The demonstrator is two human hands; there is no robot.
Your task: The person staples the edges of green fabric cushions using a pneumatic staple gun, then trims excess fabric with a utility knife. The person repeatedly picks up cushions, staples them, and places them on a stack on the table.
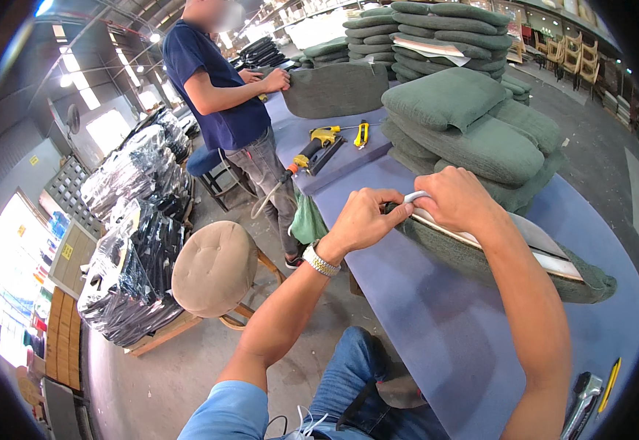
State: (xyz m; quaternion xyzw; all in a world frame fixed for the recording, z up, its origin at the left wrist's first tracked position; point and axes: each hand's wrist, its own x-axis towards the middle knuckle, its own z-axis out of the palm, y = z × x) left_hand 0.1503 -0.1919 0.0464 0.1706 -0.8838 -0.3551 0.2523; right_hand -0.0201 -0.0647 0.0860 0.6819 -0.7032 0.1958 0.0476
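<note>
A dark green upholstered cushion [455, 257] rests tilted on the blue-grey table, its pale backing board and a white inner strip showing along the upper side. At its left end, my right hand [457, 203] is closed on a whitish strip [416, 196] that bends up from the edge. My left hand [367, 218], with a metal watch at the wrist, meets it there, thumb and fingers pinched at the same end. The fingers partly hide the strip, so its far end cannot be made out.
Piled green cushions [473, 139] stand just beyond my hands. A yellow-black staple gun [316, 150] with a hose and a yellow utility knife [362, 135] lie on the table [437, 345]. Across it, a person [217, 81] handles another cushion [338, 90]. A beige stool [214, 269] stands left.
</note>
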